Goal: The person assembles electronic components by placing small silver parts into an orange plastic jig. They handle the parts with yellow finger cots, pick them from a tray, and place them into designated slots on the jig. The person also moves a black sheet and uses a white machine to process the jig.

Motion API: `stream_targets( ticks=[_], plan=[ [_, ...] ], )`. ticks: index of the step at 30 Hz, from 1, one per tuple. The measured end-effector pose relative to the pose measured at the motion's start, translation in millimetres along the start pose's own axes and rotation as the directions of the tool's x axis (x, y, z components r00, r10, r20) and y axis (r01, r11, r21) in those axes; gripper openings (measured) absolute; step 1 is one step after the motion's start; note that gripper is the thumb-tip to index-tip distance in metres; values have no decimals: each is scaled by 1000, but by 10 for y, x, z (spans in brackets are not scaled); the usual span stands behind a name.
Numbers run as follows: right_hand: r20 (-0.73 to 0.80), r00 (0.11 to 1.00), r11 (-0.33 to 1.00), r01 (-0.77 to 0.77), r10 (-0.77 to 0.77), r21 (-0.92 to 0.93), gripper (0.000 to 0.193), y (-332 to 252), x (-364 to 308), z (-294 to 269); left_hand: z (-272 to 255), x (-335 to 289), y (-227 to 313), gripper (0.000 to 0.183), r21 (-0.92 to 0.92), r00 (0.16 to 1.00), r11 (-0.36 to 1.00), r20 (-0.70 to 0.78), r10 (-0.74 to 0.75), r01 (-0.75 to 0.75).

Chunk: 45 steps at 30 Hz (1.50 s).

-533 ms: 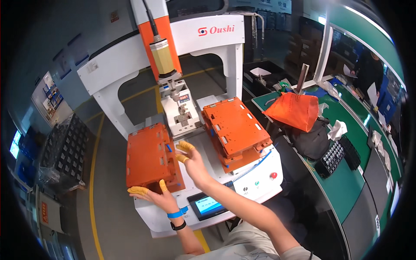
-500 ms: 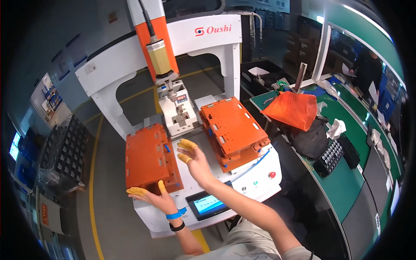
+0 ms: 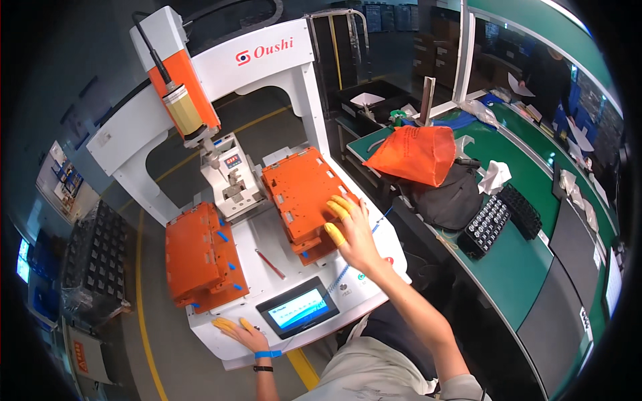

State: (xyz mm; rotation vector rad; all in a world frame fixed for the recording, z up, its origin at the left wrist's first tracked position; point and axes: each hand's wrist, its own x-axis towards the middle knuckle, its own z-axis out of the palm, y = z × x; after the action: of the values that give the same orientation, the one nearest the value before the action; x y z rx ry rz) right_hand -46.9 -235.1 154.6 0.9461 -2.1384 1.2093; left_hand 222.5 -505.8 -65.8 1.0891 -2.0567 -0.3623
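My left hand [image 3: 242, 335], with yellow finger cots on its fingers, lies against the white machine's front left edge, fingers spread and holding nothing. A blue band and a black band circle that wrist. Just beyond it stands the left orange fixture [image 3: 194, 244], its lid closed, with blue tabs along its right side. My right hand [image 3: 354, 234], also in yellow finger cots, rests on the near right corner of the right orange fixture [image 3: 304, 187]. Its thumb and fingers are apart over the lid. Between the fixtures lies a thin red stick-shaped tool [image 3: 270, 264].
A gantry with a yellow-bodied screwdriver head [image 3: 182, 112] rises over a white screw feeder [image 3: 231, 182]. A touch screen [image 3: 299, 306] and buttons line the machine's front. On the green bench [image 3: 505, 281] at right are an orange bag [image 3: 414, 157], a black bag and black trays.
My left hand has come off the left fixture down to the machine's front edge. My right hand has moved right, from between the fixtures onto the right one. The view has shifted rightward.
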Motion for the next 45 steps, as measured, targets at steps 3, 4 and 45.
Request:
stream_targets(
  ticks=[3, 4, 45],
  plan=[
    [-198, 980, 995, -4, 24, 100, 21, -92, -197, -8, -33, -385, 155, 66, 52, 987, 998, 154, -50, 42],
    [-128, 992, 992, 31, -16, 118, 12, -34, -285, 8, -43, -446, 231, 63, 50, 985, 997, 160, -58, 51],
    [449, 621, 230, -715, 642, 660, 33, -52, 345, 321, -60, -427, 717, 75, 323, 988, 942, 148, 44, -90]
  ],
)
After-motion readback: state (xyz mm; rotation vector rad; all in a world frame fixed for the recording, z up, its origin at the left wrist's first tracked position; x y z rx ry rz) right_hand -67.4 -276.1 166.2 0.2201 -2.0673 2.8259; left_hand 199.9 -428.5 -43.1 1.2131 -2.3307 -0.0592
